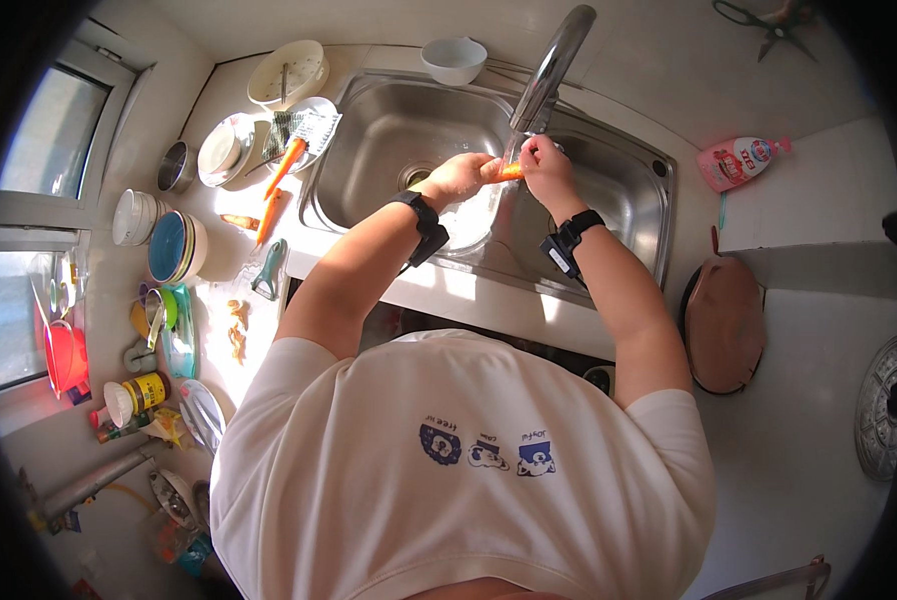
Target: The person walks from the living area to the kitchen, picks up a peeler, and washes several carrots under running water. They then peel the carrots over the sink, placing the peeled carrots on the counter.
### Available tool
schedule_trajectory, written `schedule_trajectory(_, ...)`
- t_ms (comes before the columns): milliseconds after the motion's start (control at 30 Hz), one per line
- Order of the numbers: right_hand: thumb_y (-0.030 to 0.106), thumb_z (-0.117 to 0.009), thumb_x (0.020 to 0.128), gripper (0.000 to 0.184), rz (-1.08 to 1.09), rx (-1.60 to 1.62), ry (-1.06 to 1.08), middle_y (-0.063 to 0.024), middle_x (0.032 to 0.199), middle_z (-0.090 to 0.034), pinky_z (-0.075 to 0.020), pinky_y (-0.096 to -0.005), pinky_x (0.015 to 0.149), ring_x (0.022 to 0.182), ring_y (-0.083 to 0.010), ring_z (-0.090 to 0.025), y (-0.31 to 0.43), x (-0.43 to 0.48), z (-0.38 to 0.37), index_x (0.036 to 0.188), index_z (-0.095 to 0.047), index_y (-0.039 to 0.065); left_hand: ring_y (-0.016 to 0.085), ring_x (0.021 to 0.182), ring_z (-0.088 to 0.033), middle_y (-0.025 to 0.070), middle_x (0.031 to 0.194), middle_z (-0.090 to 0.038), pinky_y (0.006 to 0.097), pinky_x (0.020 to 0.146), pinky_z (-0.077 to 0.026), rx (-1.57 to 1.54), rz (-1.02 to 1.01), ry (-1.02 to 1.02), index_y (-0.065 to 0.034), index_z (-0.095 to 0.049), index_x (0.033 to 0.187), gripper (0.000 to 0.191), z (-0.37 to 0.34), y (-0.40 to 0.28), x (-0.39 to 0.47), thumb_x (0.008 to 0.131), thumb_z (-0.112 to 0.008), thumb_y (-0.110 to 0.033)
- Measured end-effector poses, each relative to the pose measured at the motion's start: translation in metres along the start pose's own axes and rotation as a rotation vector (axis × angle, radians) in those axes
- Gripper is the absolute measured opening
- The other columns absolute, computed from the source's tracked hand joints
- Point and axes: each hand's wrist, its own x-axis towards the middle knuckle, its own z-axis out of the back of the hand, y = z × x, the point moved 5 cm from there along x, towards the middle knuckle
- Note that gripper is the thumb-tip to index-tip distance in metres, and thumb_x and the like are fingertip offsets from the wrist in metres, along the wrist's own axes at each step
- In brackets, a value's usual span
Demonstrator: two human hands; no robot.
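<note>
Over the double-bowl steel sink (388, 97), close to the divider, my left hand (456, 178) grips one end of an orange carrot (510, 173). My right hand (547, 169) has its fingers closed around the carrot's other end, and its far tip is hidden there. Water runs from the chrome faucet (550, 75) onto the carrot and my fingers. Beneath my left hand, a pale round dish (475, 225) sits in the left basin, washed out by sunlight.
Left of the sink lie more carrots (287, 166), a teal peeler (270, 268) and peelings (236, 330). Stacked bowls (175, 247) line the window side. A white bowl (454, 60) stands behind the sink. To the right are a pink pump bottle (739, 163) and a round board (724, 322).
</note>
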Motion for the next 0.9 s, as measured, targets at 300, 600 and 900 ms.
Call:
schedule_trajectory(300, 0.022, -0.059, 0.085, 0.013, -0.017, -0.134, -0.084, -0.0109, 0.073, -0.065, -0.0498, -0.0406, 0.061, 0.068, -0.031, -0.065, -0.019, -0.021, 0.043, 0.092, -0.059, 0.011, 0.025, 0.092, -0.064, 0.0151, 0.098, -0.067, 0.034, 0.082, -0.048, 0.313, 0.023, 0.05, -0.0075, -0.064, 0.111, 0.046, -0.028, -0.042, 0.043, 0.093, -0.045, -0.044)
schedule_trajectory(600, 0.023, -0.054, 0.09, 0.013, 0.022, 0.015, -0.062, -0.0124, 0.076, -0.065, -0.0498, -0.0432, 0.062, 0.071, -0.0339, -0.064, -0.012, -0.018, 0.002, 0.098, -0.055, 0.014, 0.02, 0.085, -0.06, 0.0095, 0.099, -0.067, 0.0306, 0.082, -0.048, 0.022, 0.071, 0.355, -0.0001, -0.062, 0.116, 0.059, -0.012, -0.019, 0.01, 0.097, -0.042, -0.052)
schedule_trajectory(900, 0.029, -0.052, 0.093, 0.025, -0.108, 0.109, 0.168, -0.0143, 0.081, -0.066, -0.0492, -0.039, 0.066, 0.073, -0.0282, -0.063, -0.026, 0.009, -0.062, 0.092, -0.059, 0.005, 0.036, 0.091, -0.061, 0.0135, 0.095, -0.066, 0.043, 0.078, -0.049, 0.534, -0.142, -0.1, -0.0106, -0.064, 0.101, 0.039, 0.019, -0.024, -0.029, 0.094, -0.048, -0.045)
